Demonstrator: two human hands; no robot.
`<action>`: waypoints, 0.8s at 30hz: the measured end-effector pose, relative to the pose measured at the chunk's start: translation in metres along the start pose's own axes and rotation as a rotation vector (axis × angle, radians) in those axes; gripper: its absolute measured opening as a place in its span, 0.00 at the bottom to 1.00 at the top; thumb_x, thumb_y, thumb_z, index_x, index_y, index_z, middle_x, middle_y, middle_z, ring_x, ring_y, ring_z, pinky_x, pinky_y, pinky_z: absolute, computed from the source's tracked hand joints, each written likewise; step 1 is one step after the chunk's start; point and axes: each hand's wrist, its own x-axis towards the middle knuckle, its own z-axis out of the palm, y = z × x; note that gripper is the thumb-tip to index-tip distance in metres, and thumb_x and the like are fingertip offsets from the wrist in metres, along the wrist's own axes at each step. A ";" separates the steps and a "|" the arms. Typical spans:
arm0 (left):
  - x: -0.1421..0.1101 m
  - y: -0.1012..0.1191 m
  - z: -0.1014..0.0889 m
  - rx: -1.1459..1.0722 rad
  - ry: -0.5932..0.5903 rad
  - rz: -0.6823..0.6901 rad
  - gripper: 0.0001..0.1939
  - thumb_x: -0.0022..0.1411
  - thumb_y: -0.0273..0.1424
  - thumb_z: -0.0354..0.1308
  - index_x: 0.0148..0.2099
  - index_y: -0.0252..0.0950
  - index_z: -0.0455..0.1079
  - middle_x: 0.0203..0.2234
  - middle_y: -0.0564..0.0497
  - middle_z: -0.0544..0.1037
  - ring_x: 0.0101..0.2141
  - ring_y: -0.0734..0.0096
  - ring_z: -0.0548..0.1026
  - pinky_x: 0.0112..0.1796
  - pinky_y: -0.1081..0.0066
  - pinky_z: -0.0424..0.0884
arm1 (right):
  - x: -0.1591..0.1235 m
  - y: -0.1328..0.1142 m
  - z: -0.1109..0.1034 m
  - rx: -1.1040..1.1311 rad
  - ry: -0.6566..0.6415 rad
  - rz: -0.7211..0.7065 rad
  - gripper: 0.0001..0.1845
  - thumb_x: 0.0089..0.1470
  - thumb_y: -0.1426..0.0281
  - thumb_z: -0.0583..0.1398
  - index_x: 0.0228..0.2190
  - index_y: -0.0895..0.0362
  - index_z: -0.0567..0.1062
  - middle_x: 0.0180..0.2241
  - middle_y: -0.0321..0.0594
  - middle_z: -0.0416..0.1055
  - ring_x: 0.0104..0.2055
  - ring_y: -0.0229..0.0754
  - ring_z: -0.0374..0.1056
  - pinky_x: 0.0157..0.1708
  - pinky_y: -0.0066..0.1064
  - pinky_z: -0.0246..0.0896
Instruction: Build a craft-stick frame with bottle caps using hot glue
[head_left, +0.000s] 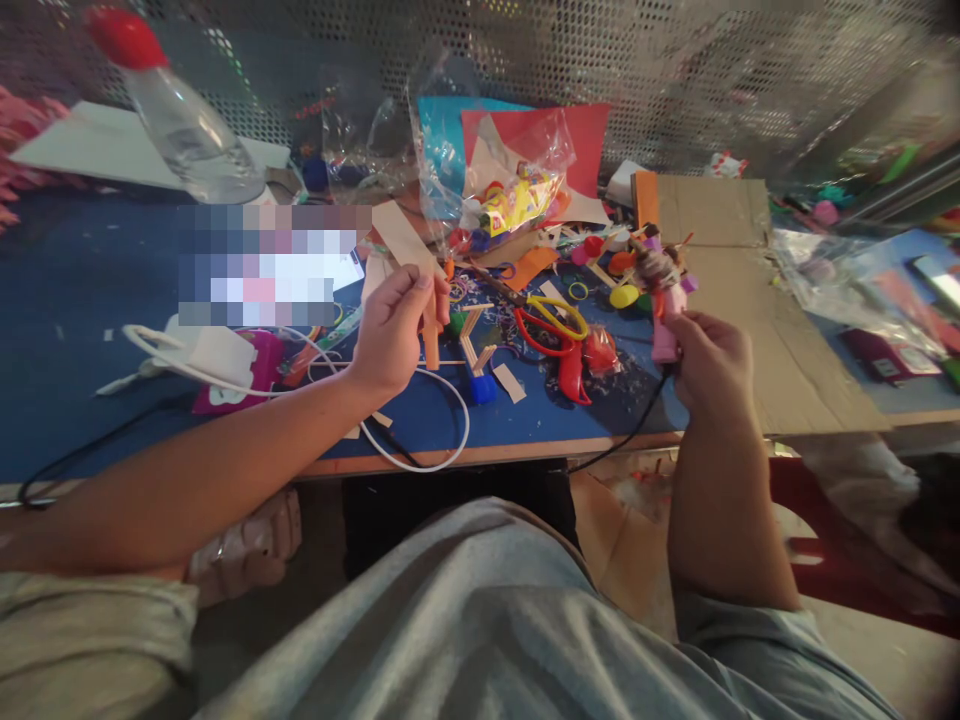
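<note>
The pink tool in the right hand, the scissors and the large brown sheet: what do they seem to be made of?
Pink tool: probably plastic, fairly smooth, judging by its evenly coloured grip.
Scissors: handles likely smooth plastic, bright red and yellow; blades dark, presumably metal, though blurred.
Brown sheet: apparently matte cardboard, from its dull tan surface and crease.

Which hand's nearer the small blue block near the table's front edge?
Left. The left hand, holding a pale strip, is just left of the blue block; the right hand, gripping a pink tool, is well off to its right.
</note>
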 end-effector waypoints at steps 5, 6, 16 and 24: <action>-0.001 0.004 0.003 -0.017 0.009 -0.035 0.17 0.66 0.48 0.72 0.36 0.39 0.80 0.24 0.51 0.76 0.25 0.74 0.72 0.26 0.74 0.70 | -0.005 -0.019 0.009 0.255 0.129 0.065 0.20 0.53 0.49 0.75 0.38 0.52 0.85 0.28 0.36 0.73 0.23 0.36 0.63 0.20 0.31 0.59; -0.001 0.004 0.003 -0.017 0.013 -0.038 0.17 0.66 0.48 0.72 0.36 0.39 0.80 0.24 0.51 0.77 0.26 0.74 0.72 0.27 0.74 0.71 | -0.007 -0.023 0.012 0.287 0.129 0.077 0.20 0.52 0.50 0.76 0.38 0.52 0.86 0.28 0.36 0.73 0.23 0.35 0.62 0.19 0.31 0.58; -0.002 0.000 0.000 0.018 -0.028 0.005 0.25 0.65 0.57 0.75 0.37 0.40 0.82 0.22 0.55 0.67 0.20 0.78 0.64 0.20 0.74 0.61 | -0.010 -0.032 0.033 0.209 -0.041 0.170 0.24 0.45 0.47 0.80 0.32 0.51 0.84 0.25 0.32 0.72 0.22 0.32 0.60 0.18 0.26 0.55; -0.003 -0.003 -0.001 -0.025 -0.046 -0.011 0.22 0.60 0.52 0.81 0.42 0.39 0.88 0.23 0.53 0.75 0.23 0.79 0.69 0.23 0.76 0.64 | -0.011 -0.043 0.037 -0.347 -0.074 0.151 0.21 0.54 0.49 0.73 0.38 0.54 0.89 0.32 0.42 0.85 0.30 0.43 0.75 0.31 0.36 0.65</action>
